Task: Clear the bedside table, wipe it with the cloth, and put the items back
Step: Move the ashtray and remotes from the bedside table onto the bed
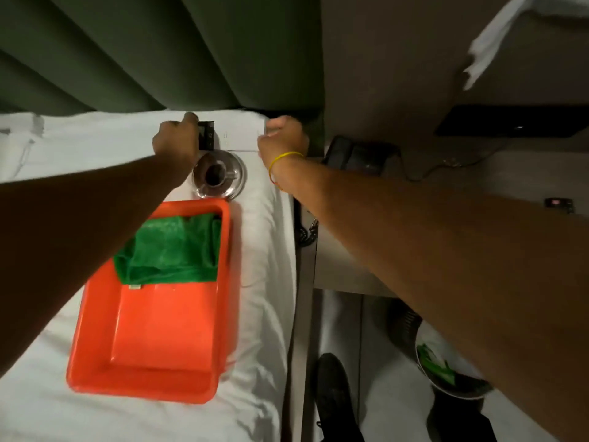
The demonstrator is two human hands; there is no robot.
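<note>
On the white bed (38, 393), near the green headboard, lies a flat white rectangular item (240, 137) with a black end. My left hand (175, 138) is closed on the black end and my right hand (282, 138) on the opposite end. Just in front of it a glass ashtray (220, 175) rests on the sheet. An orange plastic tray (165, 330) lies nearer to me with the green cloth (172, 250) folded in its far half. The bedside table (510, 173) stands to the right of the bed, with a black telephone (360, 154) at its left end.
A small black object with a red spot (559, 205) and a dark flat panel (510, 121) are at the table's far side. A waste bin (446, 371) with green scraps stands on the floor by my shoes (331, 393). White bedding (497, 36) hangs at the top right.
</note>
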